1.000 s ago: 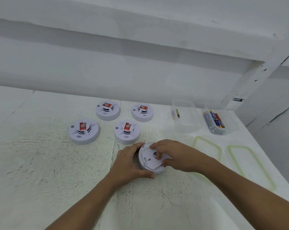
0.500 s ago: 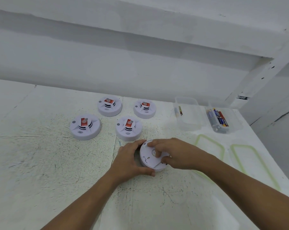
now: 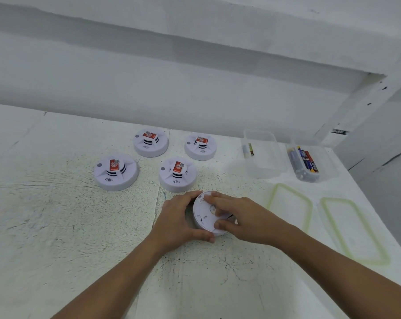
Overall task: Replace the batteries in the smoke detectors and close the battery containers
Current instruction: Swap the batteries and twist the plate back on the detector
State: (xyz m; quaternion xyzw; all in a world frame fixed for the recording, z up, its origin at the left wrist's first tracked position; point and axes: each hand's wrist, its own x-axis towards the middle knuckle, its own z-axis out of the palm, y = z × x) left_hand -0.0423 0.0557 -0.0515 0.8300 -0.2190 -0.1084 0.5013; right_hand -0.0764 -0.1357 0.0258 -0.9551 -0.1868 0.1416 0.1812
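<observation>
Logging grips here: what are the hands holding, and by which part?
Both hold the upturned round white plastic smoke detector: left hand curls round its rim, right hand grips across its flat back.

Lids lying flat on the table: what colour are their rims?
Pale yellow-green on both the left lid and right lid, clearest in the head view.

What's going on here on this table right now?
A person has one smoke detector flipped face down on the table. The left hand grips its rim while the right hand holds its back, fingers and thumb curled over it. Four other detectors sit face up behind. To the right, one clear tub holds a single battery, a second tub holds several batteries, and their lids lie in front.
</observation>
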